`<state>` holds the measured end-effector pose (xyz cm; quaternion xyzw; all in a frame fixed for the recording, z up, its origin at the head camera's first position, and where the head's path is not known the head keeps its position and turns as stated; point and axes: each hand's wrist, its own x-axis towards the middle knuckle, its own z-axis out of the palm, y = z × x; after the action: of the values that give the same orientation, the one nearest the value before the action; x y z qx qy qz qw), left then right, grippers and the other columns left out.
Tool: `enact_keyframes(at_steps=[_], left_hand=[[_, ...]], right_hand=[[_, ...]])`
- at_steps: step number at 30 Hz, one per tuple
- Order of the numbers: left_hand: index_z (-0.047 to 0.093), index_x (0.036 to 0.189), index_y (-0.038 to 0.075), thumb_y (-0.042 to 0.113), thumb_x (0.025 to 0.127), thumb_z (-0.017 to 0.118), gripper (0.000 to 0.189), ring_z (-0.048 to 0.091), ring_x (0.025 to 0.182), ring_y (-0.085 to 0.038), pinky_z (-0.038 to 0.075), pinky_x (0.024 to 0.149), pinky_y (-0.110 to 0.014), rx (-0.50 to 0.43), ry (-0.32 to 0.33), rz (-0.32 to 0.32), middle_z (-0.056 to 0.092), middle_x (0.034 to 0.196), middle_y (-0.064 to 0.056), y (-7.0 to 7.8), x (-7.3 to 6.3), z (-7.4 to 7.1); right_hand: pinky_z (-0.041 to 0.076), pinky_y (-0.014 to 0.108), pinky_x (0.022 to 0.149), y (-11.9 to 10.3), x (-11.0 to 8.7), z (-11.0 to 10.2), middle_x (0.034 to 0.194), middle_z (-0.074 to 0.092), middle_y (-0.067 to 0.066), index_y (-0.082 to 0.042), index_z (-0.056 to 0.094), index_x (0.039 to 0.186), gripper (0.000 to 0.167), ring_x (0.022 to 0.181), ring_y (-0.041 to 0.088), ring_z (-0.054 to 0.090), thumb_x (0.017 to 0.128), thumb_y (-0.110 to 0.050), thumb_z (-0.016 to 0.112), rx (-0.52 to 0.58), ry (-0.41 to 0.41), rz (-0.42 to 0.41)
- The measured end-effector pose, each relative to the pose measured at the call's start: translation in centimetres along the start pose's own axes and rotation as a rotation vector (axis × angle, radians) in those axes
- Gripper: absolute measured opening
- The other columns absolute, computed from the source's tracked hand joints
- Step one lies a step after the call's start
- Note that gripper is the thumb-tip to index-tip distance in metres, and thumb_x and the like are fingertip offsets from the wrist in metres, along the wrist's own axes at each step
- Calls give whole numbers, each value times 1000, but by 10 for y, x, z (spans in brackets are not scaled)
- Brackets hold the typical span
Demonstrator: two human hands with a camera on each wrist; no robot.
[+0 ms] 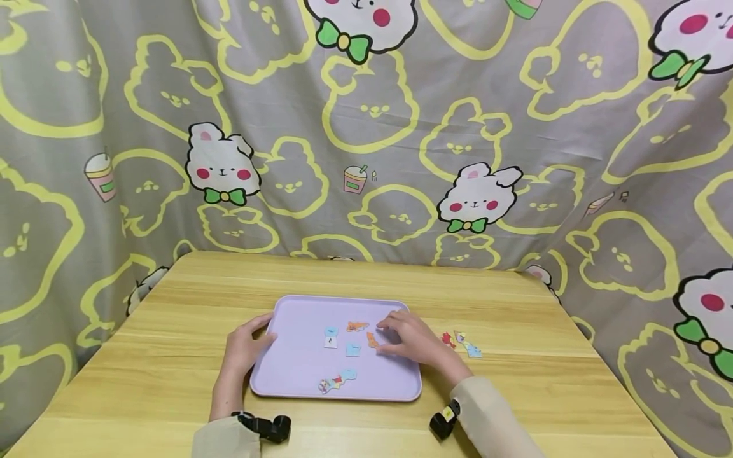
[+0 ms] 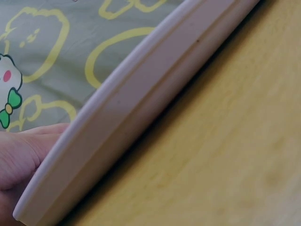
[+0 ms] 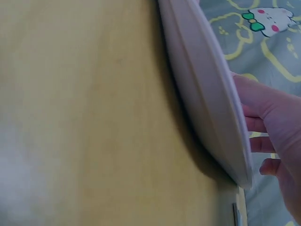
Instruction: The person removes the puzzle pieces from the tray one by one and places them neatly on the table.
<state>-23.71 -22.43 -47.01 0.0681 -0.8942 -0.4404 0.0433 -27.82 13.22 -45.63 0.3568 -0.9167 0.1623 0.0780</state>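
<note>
A lilac tray (image 1: 298, 381) lies on the table. My left hand (image 1: 247, 343) grips its left edge, thumb over the rim; in the left wrist view the rim hides most of the fingers. My right hand (image 1: 411, 337) is over the tray's right side, thumb and fingers spread apart around a small orange puzzle-like piece (image 1: 372, 340). Whether they touch it I cannot tell. Another orange piece (image 1: 357, 326) lies just left of the fingertips. On the tray also lie a light blue piece (image 1: 352, 350), a blue-and-white piece (image 1: 330, 337) and a joined colourful strip (image 1: 336, 381).
Right of the tray, partly behind my right forearm, lie a red piece (image 1: 448, 340) and a yellow-and-blue piece (image 1: 472, 346) on the wooden table (image 1: 550, 381). A patterned curtain (image 1: 389, 165) hangs behind the table and at both sides.
</note>
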Motion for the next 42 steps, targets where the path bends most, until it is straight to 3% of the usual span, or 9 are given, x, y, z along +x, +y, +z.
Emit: enact_keyframes(at_steps=[6,15,21,27,34,42], left_hand=[[53,140,5,11,92,65,50,36,140,-46,29,117,-59,11,1,7,50,145,-21,3,0,0],[54,139,5,11,92,65,48,37,141,-44,30,118,-57,0,7,10,51,144,-19,3,4,0],[54,138,4,10,92,66,48,37,141,-43,30,118,-57,1,11,15,53,143,-19,3,5,0],[54,139,5,11,93,65,48,37,142,-42,30,118,-56,-4,4,13,52,144,-18,4,6,2],[54,139,5,11,92,66,48,38,141,-43,31,117,-57,-6,8,22,53,142,-19,3,5,5],[55,138,5,10,91,67,48,39,140,-43,32,117,-56,3,26,19,54,142,-19,-3,1,5]], right_hand=[[52,36,93,-4,7,-1,107,67,-1,-15,71,111,36,104,16,61,84,-40,74,-32,-45,-59],[53,31,85,-3,14,4,97,66,-5,-17,72,99,21,93,12,60,83,-31,74,-77,-5,-133],[49,27,77,-3,16,5,91,63,-7,-17,69,93,21,84,9,56,78,-31,76,-95,7,-115],[50,24,75,-4,15,6,87,62,-6,-16,67,89,22,80,8,54,76,-31,75,-91,42,-81],[52,23,77,-3,13,10,86,63,-5,-14,66,90,21,81,8,56,75,-24,76,56,134,-36],[45,19,70,-6,10,16,87,62,3,-12,67,94,16,80,11,52,80,-12,75,455,192,102]])
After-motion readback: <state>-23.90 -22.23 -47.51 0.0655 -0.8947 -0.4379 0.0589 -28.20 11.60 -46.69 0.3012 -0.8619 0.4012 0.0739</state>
